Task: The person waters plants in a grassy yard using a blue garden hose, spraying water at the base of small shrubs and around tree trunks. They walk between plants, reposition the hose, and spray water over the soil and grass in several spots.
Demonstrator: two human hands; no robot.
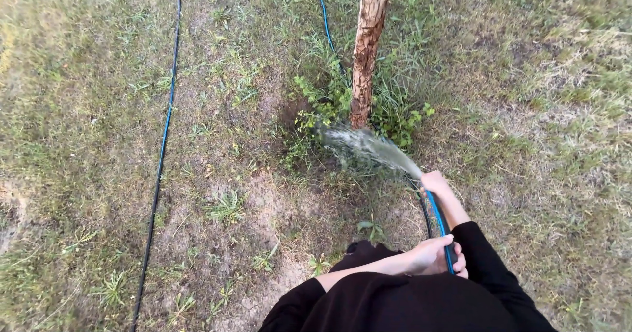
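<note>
Hose line (160, 167), thin and dark blue, runs in a long, nearly straight stretch over patchy grass (79, 108) at the left of the frame, well apart from the person. Near the centre, bare soil (263, 200) gives way to a clump of weeds (322, 105) around the base of a slim tree trunk (366, 49), where a fanned spray of water (368, 149) lands. The left hand (431, 254) is closed around the blue hose (440, 223) low down, close to the black-sleeved body, while the right hand (436, 182) grips its outlet end, fingers wrapped tight; whether a thumb is shaping the jet cannot be told. The hose looks flexible yet springy, heavier when full of water and probably slick where wet, so a firm grip just behind the outlet, backed by a second hand lower down, seems the steadiest hold. Dry, pale grass fills the right side.
</note>
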